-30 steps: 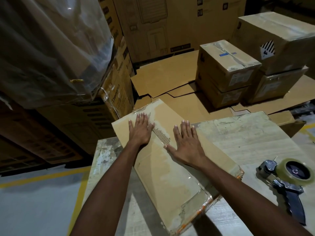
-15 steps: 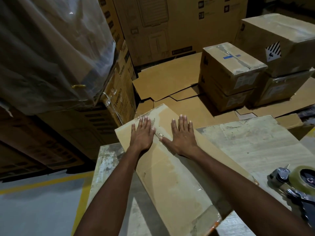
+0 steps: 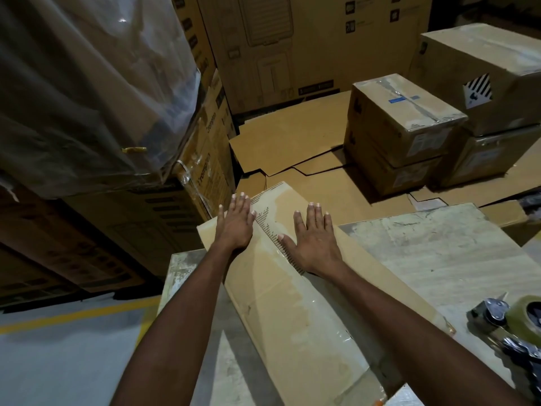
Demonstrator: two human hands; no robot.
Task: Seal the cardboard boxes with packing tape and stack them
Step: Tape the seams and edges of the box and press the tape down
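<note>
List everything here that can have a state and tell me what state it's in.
Box, flaps shut, flat on the table.
Left hand, open, flat on box.
Right hand, open, flat on box.
Tape dispenser, lying on table, untouched.
Stacked boxes, taped shut.

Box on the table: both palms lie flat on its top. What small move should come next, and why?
Probably slide both palms back along the seam to press the tape down: the left hand and right hand flank it on the box, and the tape dispenser lies aside, unheld.
</note>
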